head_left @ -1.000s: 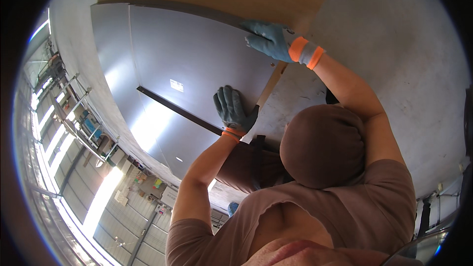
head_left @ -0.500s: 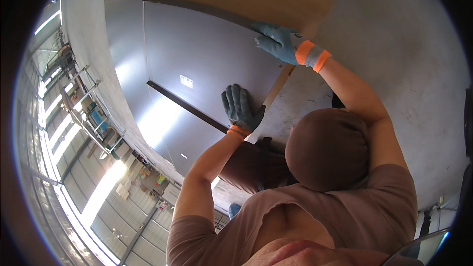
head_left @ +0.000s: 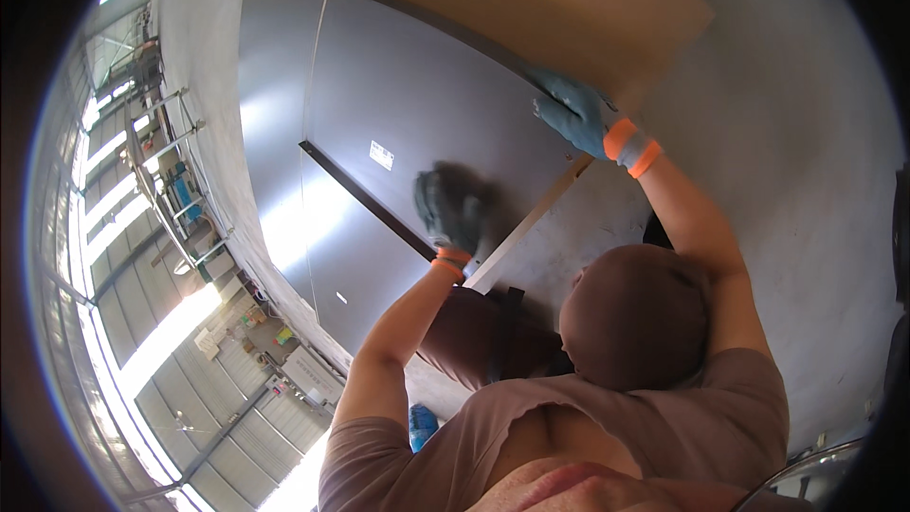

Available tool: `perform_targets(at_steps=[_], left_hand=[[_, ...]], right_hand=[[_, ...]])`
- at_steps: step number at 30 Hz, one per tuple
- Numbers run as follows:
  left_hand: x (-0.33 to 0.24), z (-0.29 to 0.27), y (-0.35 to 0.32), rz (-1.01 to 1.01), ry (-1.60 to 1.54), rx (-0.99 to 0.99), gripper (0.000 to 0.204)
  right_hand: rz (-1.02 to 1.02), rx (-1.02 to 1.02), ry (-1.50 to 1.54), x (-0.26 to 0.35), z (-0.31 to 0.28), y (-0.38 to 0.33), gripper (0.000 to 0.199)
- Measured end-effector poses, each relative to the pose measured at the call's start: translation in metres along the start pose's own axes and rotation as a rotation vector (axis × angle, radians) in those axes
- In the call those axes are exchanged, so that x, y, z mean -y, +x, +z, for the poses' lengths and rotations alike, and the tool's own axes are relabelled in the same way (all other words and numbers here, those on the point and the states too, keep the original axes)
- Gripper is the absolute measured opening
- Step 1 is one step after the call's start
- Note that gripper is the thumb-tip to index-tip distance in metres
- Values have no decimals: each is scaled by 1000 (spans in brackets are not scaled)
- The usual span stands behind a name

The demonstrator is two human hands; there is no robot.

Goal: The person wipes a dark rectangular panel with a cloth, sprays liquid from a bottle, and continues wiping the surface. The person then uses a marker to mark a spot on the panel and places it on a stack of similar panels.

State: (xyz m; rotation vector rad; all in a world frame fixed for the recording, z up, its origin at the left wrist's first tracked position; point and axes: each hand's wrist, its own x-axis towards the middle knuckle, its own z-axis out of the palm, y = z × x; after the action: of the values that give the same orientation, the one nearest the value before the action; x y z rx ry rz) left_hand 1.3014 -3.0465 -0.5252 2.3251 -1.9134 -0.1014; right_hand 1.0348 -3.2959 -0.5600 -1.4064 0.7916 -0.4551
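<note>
A large smooth grey panel [head_left: 427, 85] lies before me, with a small white label [head_left: 381, 155] on its face. A narrow dark strip [head_left: 365, 209] and a thin seam run across the grey surface. My left hand [head_left: 447, 213], in a grey-green glove with an orange cuff, is over the panel's near part beside the strip. It is slightly blurred, its fingers are extended, and a shadow shows beside it. At the panel's right corner, my right hand [head_left: 580, 116], gloved alike, lies along the far edge with its fingers stretched out. Neither hand visibly holds a loose object.
A brown sheet like cardboard [head_left: 531, 0] lies beyond the panel's far edge. Grey floor [head_left: 758, 133] extends to the right. My bent knee [head_left: 635, 318] is close to the panel's near side. Metal racks [head_left: 175, 180] and boxes stand far left.
My left hand appears lifted off the panel, its fingers closer together than before. My right hand stays at the far edge. The view has shifted, so the panel sits farther right in the picture.
</note>
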Motion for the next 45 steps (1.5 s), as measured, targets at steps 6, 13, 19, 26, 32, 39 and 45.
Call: perform_targets(at_steps=[6, 13, 19, 26, 32, 39, 45], left_hand=[[77, 8, 17, -969, -30, -181, 90], [100, 15, 7, -1042, -104, -94, 99], [88, 7, 14, -1067, -99, -64, 99], [101, 0, 11, -1099, -138, -79, 91], [102, -11, 14, -1060, -169, -97, 91], [49, -2, 24, -1335, -137, -326, 87], [-7, -56, 22, -1326, -205, -206, 92]], right_hand=[[66, 42, 54, 15, -7, -1, 50], [47, -16, 82, 6, 4, 0, 54], [56, -16, 97, 23, -3, -6, 52], [43, 88, 11, 34, -17, -20, 63], [-1, 165, -217, 1, -49, -4, 71], [5, 299, -348, 59, -38, 77, 74], [251, 355, -201, 86, -18, 112, 77]])
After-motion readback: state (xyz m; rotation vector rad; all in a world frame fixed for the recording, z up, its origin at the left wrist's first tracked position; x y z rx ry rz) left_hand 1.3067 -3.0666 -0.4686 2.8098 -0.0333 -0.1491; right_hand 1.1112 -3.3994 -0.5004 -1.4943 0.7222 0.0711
